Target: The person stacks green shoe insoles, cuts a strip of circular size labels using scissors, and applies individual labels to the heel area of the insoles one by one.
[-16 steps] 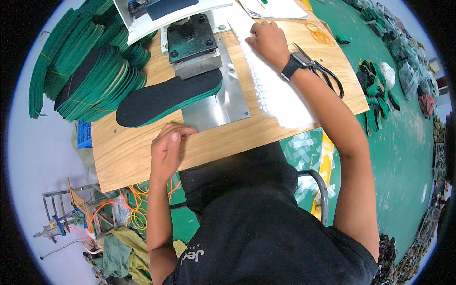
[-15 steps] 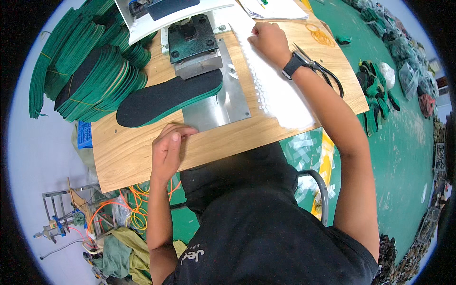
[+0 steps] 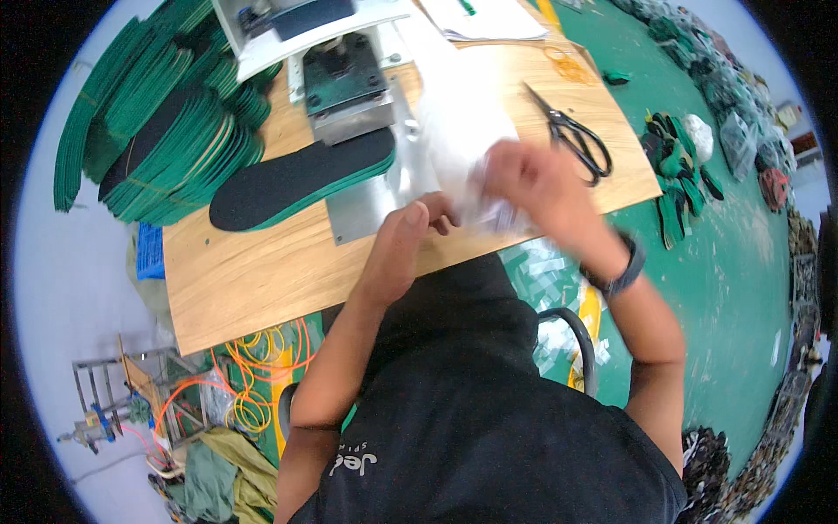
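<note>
My left hand (image 3: 404,249) is at the table's front edge, fingers curled in beside the thumb; what they hold, if anything, is hidden. Just right of it, my right hand (image 3: 546,192), with a dark wristband, is smeared by motion. It is over the near end of a long white sheet (image 3: 458,113), whose end is also blurred; whether it grips the sheet cannot be made out. A few stacked insoles (image 3: 301,179), black on top with green edges, lie at the press's metal block (image 3: 353,120), partly over a steel plate (image 3: 353,217).
Black-handled scissors (image 3: 572,135) lie at the right of the wooden table (image 3: 236,293). Yellow rubber bands (image 3: 569,65) and papers (image 3: 493,22) are farther back. Bundled green insoles (image 3: 188,157) are piled at the left. White scraps (image 3: 546,284) litter the floor.
My right hand has come back toward me from the sheet's far part, and the sheet has shifted. My left hand has moved right along the table edge, toward the right hand.
</note>
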A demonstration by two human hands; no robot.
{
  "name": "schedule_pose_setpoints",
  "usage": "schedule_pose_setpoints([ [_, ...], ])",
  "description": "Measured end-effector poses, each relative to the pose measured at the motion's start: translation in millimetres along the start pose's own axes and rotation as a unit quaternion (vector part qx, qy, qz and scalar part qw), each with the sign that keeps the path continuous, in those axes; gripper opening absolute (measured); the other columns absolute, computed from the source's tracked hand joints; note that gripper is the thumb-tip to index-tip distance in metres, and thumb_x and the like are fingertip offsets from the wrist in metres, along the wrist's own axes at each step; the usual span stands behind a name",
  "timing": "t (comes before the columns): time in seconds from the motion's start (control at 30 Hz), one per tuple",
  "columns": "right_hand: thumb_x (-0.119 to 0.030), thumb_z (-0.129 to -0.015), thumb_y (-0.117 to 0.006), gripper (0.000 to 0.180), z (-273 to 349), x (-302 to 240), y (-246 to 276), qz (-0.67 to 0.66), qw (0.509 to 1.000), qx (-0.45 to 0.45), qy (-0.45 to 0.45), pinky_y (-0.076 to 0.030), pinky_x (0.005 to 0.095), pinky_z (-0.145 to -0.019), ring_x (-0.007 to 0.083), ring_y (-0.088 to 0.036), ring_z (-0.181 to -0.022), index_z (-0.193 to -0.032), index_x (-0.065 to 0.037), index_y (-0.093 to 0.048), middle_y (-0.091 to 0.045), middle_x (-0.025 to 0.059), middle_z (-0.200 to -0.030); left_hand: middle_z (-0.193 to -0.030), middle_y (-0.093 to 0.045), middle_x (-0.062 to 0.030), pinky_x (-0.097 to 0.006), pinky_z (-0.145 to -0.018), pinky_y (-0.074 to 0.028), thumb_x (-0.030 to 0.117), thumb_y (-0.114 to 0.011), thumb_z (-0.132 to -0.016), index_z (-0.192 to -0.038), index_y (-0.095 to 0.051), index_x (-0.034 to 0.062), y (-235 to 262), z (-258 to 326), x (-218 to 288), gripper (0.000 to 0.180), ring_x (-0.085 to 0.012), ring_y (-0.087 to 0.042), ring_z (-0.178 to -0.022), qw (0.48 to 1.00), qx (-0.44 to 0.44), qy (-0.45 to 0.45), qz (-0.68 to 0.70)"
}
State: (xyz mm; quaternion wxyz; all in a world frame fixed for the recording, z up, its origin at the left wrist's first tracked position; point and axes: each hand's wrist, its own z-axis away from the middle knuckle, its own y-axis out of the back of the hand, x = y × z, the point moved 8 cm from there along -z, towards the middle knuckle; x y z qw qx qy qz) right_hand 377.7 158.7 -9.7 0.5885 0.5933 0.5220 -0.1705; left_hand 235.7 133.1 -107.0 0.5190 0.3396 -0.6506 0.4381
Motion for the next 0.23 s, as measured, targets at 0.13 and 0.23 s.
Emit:
schedule_pose_setpoints([
  [0.13,-0.015,-0.081,-0.068,0.015,89.6,-11.4,-44.1,-0.038,0.989,-0.140,-0.030,-0.044,0.0333,-0.053,0.0255,-0.059,-0.058,-0.081,-0.004,-0.058,-0.055,0.0136,-0.065,-0.103,-0.063,-0.0173,-0.035,-0.091,-0.044,0.035,-0.035,-0.097,-0.132,-0.042,-0.0057,-28.1,-13.1,35.3,0.055,-0.0230,-0.059,-0.097,0.984,0.036,-0.094,0.148],
  [0.23,-0.021,-0.083,-0.066,0.019,139.7,12.5,-53.5,0.031,0.981,-0.193,-0.009,-0.046,0.0434,-0.056,0.0328,-0.061,-0.064,-0.082,-0.006,-0.054,-0.056,0.0174,-0.066,-0.103,-0.063,-0.0183,-0.037,-0.096,-0.041,0.032,-0.047,-0.093,-0.135,-0.038,-0.0059,16.7,-11.6,51.5,0.057,-0.0255,-0.060,-0.100,0.969,0.132,-0.145,0.150],
])
